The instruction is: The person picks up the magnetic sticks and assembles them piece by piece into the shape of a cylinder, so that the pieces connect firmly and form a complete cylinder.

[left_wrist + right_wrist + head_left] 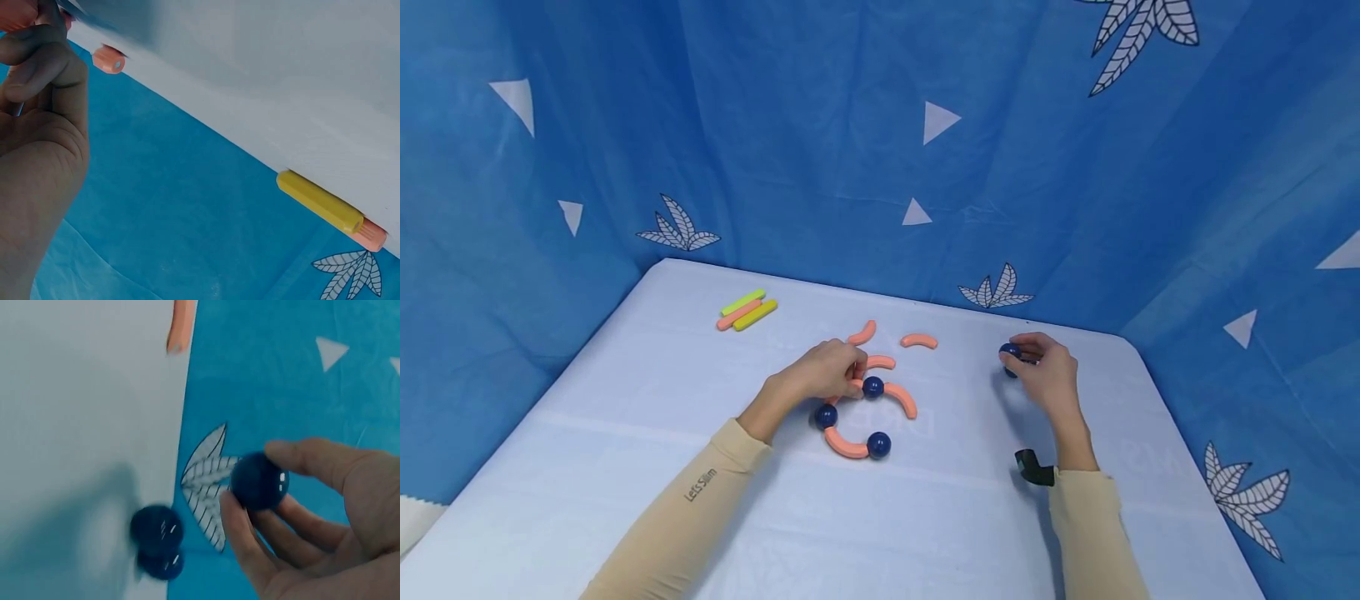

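My right hand (1051, 375) pinches a dark blue ball (259, 481) between thumb and fingers, above the table's right side. Two more blue balls (156, 528) sit on the table near it, partly behind the hand in the head view. At mid-table, my left hand (829, 371) pinches a curved orange piece (855, 385), mostly hidden by the fingers. That piece lies in a partial ring, between a blue ball (872, 387) at the top and another ball (826, 416) at the left. Two curved pieces, one lower (846, 444) and one right (902, 400), and a third ball (878, 444) continue the ring.
Behind the ring lie loose curved orange pieces: one (880, 362) close by, one (919, 341) farther right, one (863, 333) near the left hand. Straight sticks, lime (743, 302), orange (739, 315) and yellow (756, 315), lie back left. A blue curtain (820, 167) hangs behind the white table (625, 417).
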Demonstrator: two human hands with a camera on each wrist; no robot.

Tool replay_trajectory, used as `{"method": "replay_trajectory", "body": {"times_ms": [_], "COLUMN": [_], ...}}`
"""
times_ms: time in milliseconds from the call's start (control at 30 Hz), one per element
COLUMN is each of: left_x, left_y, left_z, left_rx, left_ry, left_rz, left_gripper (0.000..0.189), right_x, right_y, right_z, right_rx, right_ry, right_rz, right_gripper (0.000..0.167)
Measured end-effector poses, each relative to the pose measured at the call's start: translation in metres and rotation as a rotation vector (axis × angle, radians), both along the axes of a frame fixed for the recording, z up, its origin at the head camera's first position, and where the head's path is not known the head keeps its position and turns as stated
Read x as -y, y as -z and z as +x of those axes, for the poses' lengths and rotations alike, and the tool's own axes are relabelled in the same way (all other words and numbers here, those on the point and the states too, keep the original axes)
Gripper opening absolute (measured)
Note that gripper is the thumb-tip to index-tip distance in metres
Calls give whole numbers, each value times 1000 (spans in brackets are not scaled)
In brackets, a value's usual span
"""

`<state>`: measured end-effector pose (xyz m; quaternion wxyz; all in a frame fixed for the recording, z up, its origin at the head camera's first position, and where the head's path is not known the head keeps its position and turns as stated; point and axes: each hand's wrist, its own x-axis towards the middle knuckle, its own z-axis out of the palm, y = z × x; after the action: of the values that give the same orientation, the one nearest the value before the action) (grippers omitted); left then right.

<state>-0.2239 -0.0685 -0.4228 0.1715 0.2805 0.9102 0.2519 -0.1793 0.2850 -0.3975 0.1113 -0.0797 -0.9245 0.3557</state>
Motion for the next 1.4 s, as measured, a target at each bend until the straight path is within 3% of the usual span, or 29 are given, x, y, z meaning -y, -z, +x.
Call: {"method": "replay_trajectory", "body": {"times_ms": [200,500,700,800,1000,1233,1400], "left_x": [1,0,0,-1,0,-3,-1], "left_y": [0,-1,-3,-3,-1,2,-1], "left_z": [0,1,1,0,0,0,-1], "left_rx": [-7,2,24,34,44,62,97], "left_ry": [-1,5,-1,-9,-23,-9,-20], "left_rz": [9,-4,-9,-23,-12,15,7], "left_gripper": [23,21,20,20,21,21,19], "right_x": [21,33,48,70,110,116,121], "right_y": [9,40,37,31,34,36,32], "right_z": [-3,-7,-4,2,15,22,23], "right_rx": [26,47,-78,-117,67,211,317], "right_ry": [-125,-174,-193,-270,-517,-486,-533], "right_rz": [26,101,165,162,123,37,-72], "right_gripper": [34,35,30,26,27,23,28]}}
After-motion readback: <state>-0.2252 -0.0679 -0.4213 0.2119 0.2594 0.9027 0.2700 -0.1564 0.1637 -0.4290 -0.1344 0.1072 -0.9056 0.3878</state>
